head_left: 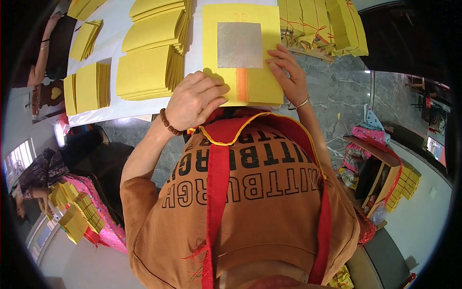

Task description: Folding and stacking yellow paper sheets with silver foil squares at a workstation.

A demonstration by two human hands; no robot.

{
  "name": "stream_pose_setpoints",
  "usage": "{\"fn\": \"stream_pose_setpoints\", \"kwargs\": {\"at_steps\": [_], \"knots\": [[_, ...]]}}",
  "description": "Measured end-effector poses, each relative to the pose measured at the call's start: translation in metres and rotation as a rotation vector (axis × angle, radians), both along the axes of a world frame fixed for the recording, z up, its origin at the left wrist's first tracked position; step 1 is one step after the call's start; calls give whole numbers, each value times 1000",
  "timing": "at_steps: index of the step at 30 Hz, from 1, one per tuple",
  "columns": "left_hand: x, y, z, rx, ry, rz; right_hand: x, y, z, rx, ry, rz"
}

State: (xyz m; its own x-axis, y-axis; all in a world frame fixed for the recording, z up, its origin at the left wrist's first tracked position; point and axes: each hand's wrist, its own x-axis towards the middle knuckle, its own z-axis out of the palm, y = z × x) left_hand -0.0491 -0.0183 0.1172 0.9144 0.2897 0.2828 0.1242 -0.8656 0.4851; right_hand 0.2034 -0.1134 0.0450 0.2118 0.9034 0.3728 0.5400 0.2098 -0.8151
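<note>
Pressing a yellow paper sheet flat on the bench.

The yellow sheet (240,43), with a silver foil square (239,45) at its middle and an orange stripe (242,84) at six o'clock, lies on the white-covered bench (115,29). The left hand (195,100) is curled closed on its seven o'clock corner; the right hand (288,72) rests open, fingers spread, on its three o'clock edge. Stacks of yellow paper (147,72) lie at nine o'clock.

Left hand (195,98) curled knuckles-up, right hand (288,72) flat with fingers spread, both forearms reaching forward
</note>
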Motion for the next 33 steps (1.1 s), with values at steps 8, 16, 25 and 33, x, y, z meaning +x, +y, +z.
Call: {"fn": "stream_pose_setpoints", "kwargs": {"at_steps": [8, 16, 25, 33], "knots": [[3, -1, -6, 213, -59, -3, 0, 3, -4, 2, 36, -10], [3, 15, -12, -13, -83, 74, 7, 1, -6, 10, 259, 94], [5, 26, -17, -708, -39, 301, 4, -2, -6, -55, 109, 102], [2, 30, -16, -889, 117, 337, 2, -2, -9, -14, 186, 92]]}}
